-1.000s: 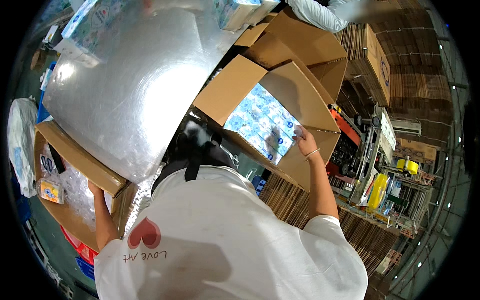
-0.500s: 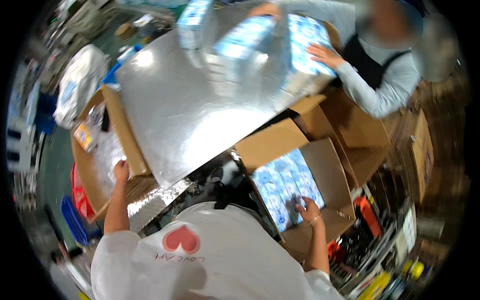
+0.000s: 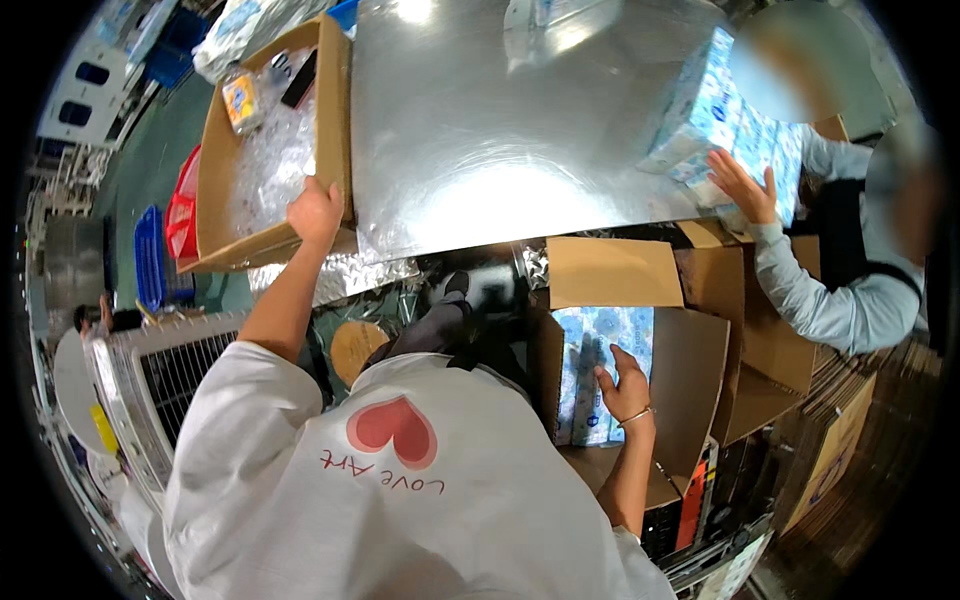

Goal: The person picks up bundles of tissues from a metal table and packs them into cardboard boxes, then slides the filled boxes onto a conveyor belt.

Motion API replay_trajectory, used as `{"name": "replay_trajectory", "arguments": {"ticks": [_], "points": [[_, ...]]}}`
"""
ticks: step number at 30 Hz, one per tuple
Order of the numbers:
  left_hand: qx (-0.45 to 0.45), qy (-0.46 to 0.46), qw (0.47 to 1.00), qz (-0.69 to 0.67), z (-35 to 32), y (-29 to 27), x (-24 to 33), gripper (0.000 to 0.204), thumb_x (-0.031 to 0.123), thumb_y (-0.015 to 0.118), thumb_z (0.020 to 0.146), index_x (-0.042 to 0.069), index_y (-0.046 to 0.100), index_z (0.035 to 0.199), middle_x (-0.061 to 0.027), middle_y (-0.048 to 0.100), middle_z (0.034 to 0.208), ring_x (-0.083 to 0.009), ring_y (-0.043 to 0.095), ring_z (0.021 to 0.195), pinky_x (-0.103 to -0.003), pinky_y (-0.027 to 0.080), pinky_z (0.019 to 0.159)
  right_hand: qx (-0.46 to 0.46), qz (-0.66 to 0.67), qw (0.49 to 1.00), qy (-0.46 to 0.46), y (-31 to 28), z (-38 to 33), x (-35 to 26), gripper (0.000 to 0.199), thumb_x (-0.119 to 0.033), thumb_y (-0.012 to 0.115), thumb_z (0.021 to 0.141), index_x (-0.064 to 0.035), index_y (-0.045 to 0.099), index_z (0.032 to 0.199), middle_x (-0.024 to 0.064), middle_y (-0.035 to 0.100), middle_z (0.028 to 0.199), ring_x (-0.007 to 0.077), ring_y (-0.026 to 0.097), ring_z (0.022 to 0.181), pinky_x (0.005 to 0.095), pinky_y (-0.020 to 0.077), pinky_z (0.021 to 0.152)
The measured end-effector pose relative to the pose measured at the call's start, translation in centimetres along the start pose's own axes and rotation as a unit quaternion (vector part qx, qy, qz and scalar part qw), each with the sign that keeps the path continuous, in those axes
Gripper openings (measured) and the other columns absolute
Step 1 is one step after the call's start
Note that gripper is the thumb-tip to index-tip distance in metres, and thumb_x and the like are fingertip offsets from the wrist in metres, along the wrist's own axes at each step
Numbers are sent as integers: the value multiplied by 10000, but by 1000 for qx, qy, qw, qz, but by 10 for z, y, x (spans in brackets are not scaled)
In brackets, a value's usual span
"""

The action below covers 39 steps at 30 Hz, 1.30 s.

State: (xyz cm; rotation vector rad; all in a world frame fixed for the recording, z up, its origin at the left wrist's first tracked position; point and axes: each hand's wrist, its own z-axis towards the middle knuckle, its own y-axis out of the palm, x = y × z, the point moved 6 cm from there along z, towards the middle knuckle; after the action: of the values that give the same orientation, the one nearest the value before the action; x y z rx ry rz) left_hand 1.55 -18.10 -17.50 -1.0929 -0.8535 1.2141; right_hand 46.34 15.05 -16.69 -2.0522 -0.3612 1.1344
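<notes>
My left hand (image 3: 316, 210) is closed on the near right rim of an open cardboard box (image 3: 335, 110) at the left. Inside that box lie crumpled clear plastic film (image 3: 272, 165), an orange-and-white packet (image 3: 240, 103) and a dark flat object (image 3: 300, 80). On the right, my right hand (image 3: 628, 388) reaches into another open carton (image 3: 695, 370). Its fingers are apart, over or touching the blue-and-white printed plastic packs (image 3: 590, 350) in it; whether it presses on them I cannot tell. Nothing shows in its grasp.
A shiny metal table (image 3: 450, 130) stands ahead. At its right end a co-worker's hand (image 3: 745, 188) rests by more blue-and-white packs (image 3: 715, 110). Another open carton (image 3: 780, 340) adjoins mine. Flattened cardboard (image 3: 830, 450) is stacked at the right; a blue crate (image 3: 150, 260) stands left.
My view has turned, shifting the scene. The co-worker's packs, spread over the table before, now stand together at its right end. My left hand stays at the box rim, my right over the packs.
</notes>
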Motion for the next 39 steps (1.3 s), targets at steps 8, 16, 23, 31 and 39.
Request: {"name": "replay_trajectory", "arguments": {"ticks": [8,16,23,31,39], "points": [[11,-18,1000,-22,-5,-7,-9,200,261,543,743,61,555,746,-123,584,554,-279,581,507,-411,437,534,-38,-66,996,-51,-2,27,-57,441,-164,579,805,53,464,1172,264,520,1119,414,493,1040,413,401,903],[0,8,990,-139,-2,1,1,142,147,534,677,33,512,759,-125,570,589,-287,550,543,-401,403,593,-74,-200,972,-104,22,85,-72,637,-417,577,806,-32,404,1283,242,508,1182,427,506,1024,428,433,849],[-18,51,973,-226,-14,-9,-4,343,153,556,657,-50,496,928,-131,562,705,-272,552,670,-367,395,656,-43,-127,975,-178,18,115,-248,458,-198,512,817,112,471,1152,310,520,1099,435,491,1035,404,381,930],[-35,57,972,-225,-15,-9,-5,461,150,552,673,-86,476,1062,-130,568,777,-245,555,719,-315,411,699,-222,-96,958,-157,98,147,-292,475,-159,520,831,89,413,1221,295,511,1120,362,504,1041,368,391,904],[39,36,960,-275,-16,-13,-6,298,94,536,679,-33,510,947,-106,558,718,-252,555,689,-341,422,687,-231,-110,917,-305,96,202,-291,459,-232,536,826,61,476,1175,279,517,1128,403,490,1054,409,383,920]]}}
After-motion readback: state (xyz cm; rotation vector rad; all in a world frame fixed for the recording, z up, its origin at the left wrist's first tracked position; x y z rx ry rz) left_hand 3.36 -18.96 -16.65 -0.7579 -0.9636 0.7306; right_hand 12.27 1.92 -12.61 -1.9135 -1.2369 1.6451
